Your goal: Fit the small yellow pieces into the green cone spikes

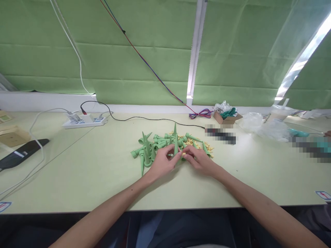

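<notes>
In the head view, a long pale table [85, 179] runs the width of the room, smooth and faintly sheened, a thin seam crossing its left part. Green fabric blinds [142, 58] hang behind it, softly creased, with bright light slipping through a slanting gap on the right. A white power strip [84, 122] sits toward the back left, plugs in it, and a thin black cable [144, 119] trails from there across the tabletop. Further along lie a looped coil of red and blue wire [200, 114], a small brown cardboard box [227, 119] stuffed with crinkled clear film and something dark green, and a filmy, crumpled plastic bag [274, 129].

At the middle, near the front edge, is a loose heap of matte green plastic cones [147, 151], slim and pointed with ringed bases, some upright, others tipped over. Small knobbly yellow bits [207, 148] are scattered on its right side. The left hand [163, 161] grips one green cone [176, 145], point up, at the heap's front. Just beside it, the right hand [200, 161] pinches a tiny yellow piece [183, 154] between thumb and forefinger; its shape is mostly hidden.
</notes>
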The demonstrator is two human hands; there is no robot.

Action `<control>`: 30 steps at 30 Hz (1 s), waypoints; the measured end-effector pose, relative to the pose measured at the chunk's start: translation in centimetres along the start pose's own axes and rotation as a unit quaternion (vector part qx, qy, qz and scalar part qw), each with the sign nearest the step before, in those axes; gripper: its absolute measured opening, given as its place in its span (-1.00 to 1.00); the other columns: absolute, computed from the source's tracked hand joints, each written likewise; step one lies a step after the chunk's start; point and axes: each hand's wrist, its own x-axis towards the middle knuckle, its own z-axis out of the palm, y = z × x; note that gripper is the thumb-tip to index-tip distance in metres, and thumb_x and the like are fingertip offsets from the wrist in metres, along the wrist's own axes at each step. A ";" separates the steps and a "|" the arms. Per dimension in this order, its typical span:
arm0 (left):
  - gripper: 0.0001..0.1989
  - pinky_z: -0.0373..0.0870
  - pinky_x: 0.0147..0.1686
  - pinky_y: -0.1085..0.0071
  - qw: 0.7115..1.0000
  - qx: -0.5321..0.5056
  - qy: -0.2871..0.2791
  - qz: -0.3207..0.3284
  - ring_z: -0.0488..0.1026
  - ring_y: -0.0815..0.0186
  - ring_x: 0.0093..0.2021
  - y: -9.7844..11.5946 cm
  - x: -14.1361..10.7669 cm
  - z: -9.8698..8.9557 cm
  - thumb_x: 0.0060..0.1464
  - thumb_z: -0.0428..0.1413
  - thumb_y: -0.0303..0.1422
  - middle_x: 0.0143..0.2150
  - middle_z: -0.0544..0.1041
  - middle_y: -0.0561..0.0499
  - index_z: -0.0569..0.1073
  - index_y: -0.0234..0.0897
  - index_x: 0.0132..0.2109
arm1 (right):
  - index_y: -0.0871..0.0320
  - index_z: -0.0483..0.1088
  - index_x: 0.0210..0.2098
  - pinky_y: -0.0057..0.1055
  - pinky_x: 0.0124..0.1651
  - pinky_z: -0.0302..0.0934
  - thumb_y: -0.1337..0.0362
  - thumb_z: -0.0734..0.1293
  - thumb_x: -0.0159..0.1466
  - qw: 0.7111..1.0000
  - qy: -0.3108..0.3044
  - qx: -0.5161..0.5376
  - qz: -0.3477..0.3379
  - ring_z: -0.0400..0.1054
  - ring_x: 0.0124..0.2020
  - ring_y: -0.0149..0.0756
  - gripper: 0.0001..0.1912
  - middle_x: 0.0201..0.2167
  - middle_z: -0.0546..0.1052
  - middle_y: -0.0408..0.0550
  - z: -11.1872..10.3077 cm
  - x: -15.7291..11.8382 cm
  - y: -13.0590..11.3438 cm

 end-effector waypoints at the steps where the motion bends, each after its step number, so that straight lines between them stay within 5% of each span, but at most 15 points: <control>1: -0.70 0.23 -0.62 0.49 1.000 0.007 0.001 0.006 0.26 0.40 -0.54 0.0 0.0 0.0 0.19 0.07 -0.13 -0.52 0.25 0.09 0.47 -0.29 -0.28 | 0.11 0.28 -0.17 -0.46 -0.42 0.02 0.21 0.14 0.43 1.000 0.000 -0.001 -0.001 0.17 -0.54 -0.39 -0.86 -0.51 0.36 -0.20 0.0 0.0 0.0; 30: -0.73 0.35 -0.59 0.49 0.999 -0.031 -0.020 -0.018 0.29 0.39 -0.47 0.1 0.0 -0.1 0.21 0.05 -0.16 -0.44 0.28 0.06 0.44 -0.30 -0.25 | 0.12 0.33 -0.16 -0.46 -0.43 0.08 0.21 0.18 0.41 0.999 0.029 -0.012 -0.026 0.18 -0.54 -0.40 -0.85 -0.54 0.33 -0.20 0.1 0.0 0.1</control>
